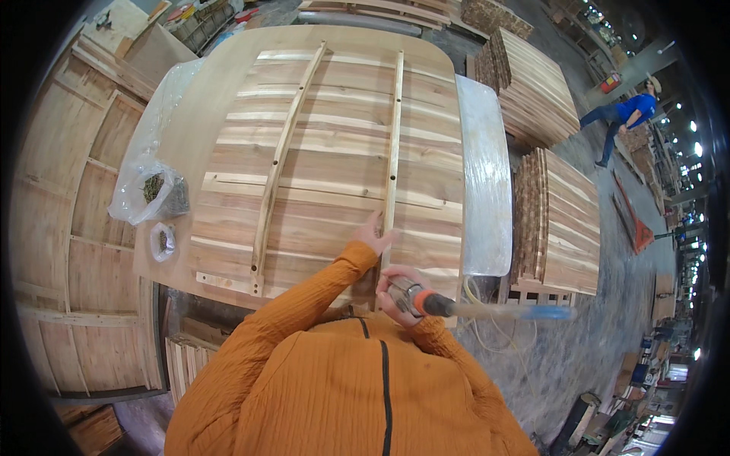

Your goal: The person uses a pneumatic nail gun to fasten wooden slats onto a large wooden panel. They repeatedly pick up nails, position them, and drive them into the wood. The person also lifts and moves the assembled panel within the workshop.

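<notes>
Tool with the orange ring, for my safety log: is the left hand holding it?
No, the right hand grips the tool, while the left hand is at a wooden strip.

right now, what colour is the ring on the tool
The ring on the tool is orange, clearest in the head view.

Centre of frame: panel [334, 144] of wood strips, smooth, streaky grain, low sheen. Two wooden battens [395, 129] run up it, smooth, dotted with dark holes. Beneath, upper left, a pale board [220, 83], wood-like, even and matt. Left: clear plastic bag [135, 196], crinkled, shiny. Right of centre: slab [487, 182] in glossy plastic film; beyond it, wood stack [574, 220], smooth-topped. Lower centre: hand tool [405, 293], metallic sheen, partly blurred. Bottom: orange cloth jacket [319, 395], matt, puckered. Lower right: floor [532, 380], concrete-like, mottled.
</notes>
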A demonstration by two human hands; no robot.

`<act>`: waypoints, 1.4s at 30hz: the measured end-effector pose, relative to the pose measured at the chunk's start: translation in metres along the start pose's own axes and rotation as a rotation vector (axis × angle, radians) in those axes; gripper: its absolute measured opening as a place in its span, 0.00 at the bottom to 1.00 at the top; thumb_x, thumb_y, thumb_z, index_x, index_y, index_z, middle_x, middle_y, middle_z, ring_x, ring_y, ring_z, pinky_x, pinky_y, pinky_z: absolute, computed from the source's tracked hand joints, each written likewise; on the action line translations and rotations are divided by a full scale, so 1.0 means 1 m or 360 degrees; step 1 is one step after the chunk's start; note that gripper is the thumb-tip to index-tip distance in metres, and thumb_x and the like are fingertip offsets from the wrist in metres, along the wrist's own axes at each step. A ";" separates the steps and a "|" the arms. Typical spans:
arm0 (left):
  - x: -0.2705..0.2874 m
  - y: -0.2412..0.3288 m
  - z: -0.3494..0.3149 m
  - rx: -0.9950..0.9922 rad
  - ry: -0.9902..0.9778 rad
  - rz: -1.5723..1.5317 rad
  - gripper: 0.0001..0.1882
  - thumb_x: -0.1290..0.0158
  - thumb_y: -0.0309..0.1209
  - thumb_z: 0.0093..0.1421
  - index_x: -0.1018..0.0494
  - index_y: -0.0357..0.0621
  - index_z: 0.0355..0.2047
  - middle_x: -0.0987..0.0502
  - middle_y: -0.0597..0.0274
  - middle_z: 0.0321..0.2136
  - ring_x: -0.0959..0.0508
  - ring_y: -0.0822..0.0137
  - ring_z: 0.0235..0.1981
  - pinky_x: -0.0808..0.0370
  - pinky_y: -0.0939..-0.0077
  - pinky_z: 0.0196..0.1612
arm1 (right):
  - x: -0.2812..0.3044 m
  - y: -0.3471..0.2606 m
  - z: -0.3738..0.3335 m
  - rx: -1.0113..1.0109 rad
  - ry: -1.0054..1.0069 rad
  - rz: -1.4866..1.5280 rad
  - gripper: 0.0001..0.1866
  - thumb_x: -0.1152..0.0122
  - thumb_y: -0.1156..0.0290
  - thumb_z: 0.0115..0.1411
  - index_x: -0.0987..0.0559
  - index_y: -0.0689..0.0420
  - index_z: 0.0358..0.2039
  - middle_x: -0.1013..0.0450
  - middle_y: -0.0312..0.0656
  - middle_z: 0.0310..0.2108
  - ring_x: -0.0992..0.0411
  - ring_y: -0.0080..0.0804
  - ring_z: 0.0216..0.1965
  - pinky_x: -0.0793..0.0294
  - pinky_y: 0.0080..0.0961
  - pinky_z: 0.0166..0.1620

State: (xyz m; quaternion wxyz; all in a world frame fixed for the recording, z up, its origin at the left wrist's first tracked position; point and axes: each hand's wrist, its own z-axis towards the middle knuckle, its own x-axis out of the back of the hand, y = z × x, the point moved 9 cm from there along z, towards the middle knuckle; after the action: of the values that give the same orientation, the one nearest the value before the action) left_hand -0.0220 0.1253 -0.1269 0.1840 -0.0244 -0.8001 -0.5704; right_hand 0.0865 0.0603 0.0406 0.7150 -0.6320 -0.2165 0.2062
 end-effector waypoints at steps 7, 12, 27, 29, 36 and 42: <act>0.028 -0.037 -0.038 0.0782 -0.0395 -0.1788 0.14 0.54 0.24 0.58 0.38 0.39 0.44 0.30 0.49 0.42 0.26 0.60 0.39 0.25 0.72 0.39 | 0.016 -0.058 0.015 0.0565 0.0092 0.0445 0.21 0.43 0.78 0.49 0.37 0.60 0.44 0.32 0.42 0.25 0.32 0.29 0.29 0.29 0.28 0.35; 0.056 -0.024 -0.069 0.0867 -0.0409 -0.1929 0.06 0.54 0.25 0.58 0.35 0.41 0.37 0.27 0.53 0.37 0.24 0.62 0.38 0.23 0.75 0.37 | 0.002 -0.087 0.035 0.0737 0.0143 0.0550 0.20 0.42 0.72 0.50 0.37 0.59 0.42 0.32 0.42 0.24 0.32 0.34 0.29 0.30 0.34 0.37; 0.202 -0.039 -0.113 0.0754 -0.0188 -0.2183 0.06 0.54 0.27 0.59 0.32 0.35 0.32 0.25 0.55 0.30 0.23 0.71 0.30 0.21 0.84 0.33 | -0.126 -0.098 0.080 0.0783 0.0124 0.0830 0.23 0.41 0.64 0.50 0.40 0.59 0.41 0.33 0.43 0.22 0.33 0.35 0.26 0.30 0.37 0.34; 0.219 -0.047 -0.116 0.0749 -0.0142 -0.2204 0.06 0.54 0.27 0.59 0.31 0.35 0.32 0.25 0.56 0.29 0.23 0.71 0.28 0.21 0.85 0.31 | -0.145 -0.098 0.087 0.0769 0.0104 0.0836 0.23 0.41 0.64 0.50 0.40 0.59 0.41 0.33 0.43 0.21 0.33 0.35 0.25 0.30 0.37 0.34; 0.272 -0.078 -0.110 0.0734 0.0108 -0.2234 0.07 0.54 0.27 0.59 0.34 0.36 0.33 0.24 0.54 0.30 0.23 0.70 0.26 0.21 0.83 0.30 | -0.205 -0.095 0.105 0.0785 0.0125 0.0786 0.23 0.40 0.63 0.50 0.39 0.59 0.40 0.33 0.43 0.21 0.33 0.35 0.25 0.30 0.38 0.34; 0.304 -0.080 -0.109 0.0683 -0.0018 -0.2333 0.06 0.56 0.27 0.60 0.35 0.35 0.34 0.25 0.50 0.33 0.23 0.66 0.29 0.21 0.78 0.34 | -0.242 -0.095 0.117 0.0872 0.0170 0.0702 0.23 0.41 0.63 0.50 0.40 0.59 0.40 0.34 0.43 0.21 0.33 0.35 0.25 0.30 0.38 0.33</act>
State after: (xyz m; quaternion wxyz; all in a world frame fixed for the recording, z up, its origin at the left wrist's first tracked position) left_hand -0.2954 -0.0549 -0.0705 -0.2451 0.5463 -0.7058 -0.3785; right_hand -0.1773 0.0071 0.1356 0.8065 -0.4583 0.0261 0.3727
